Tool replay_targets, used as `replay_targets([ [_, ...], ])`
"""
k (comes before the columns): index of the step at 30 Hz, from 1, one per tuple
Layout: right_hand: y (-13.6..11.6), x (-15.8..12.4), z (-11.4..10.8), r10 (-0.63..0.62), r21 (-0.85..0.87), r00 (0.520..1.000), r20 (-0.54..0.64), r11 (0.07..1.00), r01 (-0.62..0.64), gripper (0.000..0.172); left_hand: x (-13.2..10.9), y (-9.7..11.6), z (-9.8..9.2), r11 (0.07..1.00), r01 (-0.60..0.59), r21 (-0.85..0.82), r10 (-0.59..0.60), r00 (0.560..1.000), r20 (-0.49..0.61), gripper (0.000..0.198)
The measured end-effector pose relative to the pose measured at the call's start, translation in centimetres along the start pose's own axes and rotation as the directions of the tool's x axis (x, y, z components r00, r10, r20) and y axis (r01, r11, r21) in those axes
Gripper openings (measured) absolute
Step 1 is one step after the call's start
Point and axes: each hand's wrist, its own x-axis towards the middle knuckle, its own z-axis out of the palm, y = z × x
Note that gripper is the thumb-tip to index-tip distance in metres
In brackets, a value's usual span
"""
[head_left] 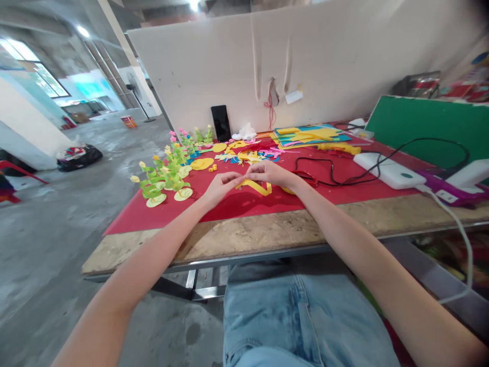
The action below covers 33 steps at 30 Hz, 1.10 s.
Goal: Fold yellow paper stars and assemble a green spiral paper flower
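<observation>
My left hand (223,184) and my right hand (269,173) meet over the red mat (244,204), fingertips pinched together on a yellow paper strip (260,187). The strip curls down from my fingers onto the mat. Both hands are closed on it. Just behind them lies a heap of coloured paper scraps (248,152). To the left stand several green paper flowers on yellow discs (166,178).
A stack of coloured sheets (309,135), a yellow tool (340,148), a black cable (344,173), a white box (389,171) and a purple device (446,191) sit at right. A phone (221,123) leans on the white board. The chipboard table edge (267,234) is near my lap.
</observation>
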Motion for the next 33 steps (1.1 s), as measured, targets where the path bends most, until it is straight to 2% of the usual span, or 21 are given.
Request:
replay_targets([
  [3, -0.1, -0.1, 0.0, 0.019, -0.033, 0.999, -0.026, 0.999, -0.02, 0.032, 0.2, -0.2, -0.2, 0.999, -0.032, -0.001, 0.032, 0.995, -0.094, 0.023],
  [6, -0.1, -0.2, -0.1, 0.027, -0.024, 1.0, -0.011, 0.999, -0.028, 0.025, 0.3, -0.1, -0.2, 0.999, -0.043, -0.013, 0.041, 0.989, -0.143, 0.022],
  [15, 0.1, -0.1, 0.0, 0.029, -0.018, 0.999, 0.014, 0.999, -0.028, 0.023, 0.2, 0.6, 0.1, 0.999, 0.047, 0.006, -0.046, 0.992, -0.115, 0.029],
  [23, 0.4, -0.1, 0.0, 0.037, -0.025, 0.999, 0.023, 0.999, -0.036, 0.022, 0.1, 0.7, 0.0, 0.998, 0.038, 0.042, -0.032, 0.991, -0.128, 0.026],
  [33, 0.3, 0.1, 0.3, 0.03, -0.029, 0.999, 0.023, 0.999, -0.029, 0.018, 0.5, -0.2, 0.3, 1.0, 0.011, 0.0, -0.011, 0.993, -0.117, 0.025],
])
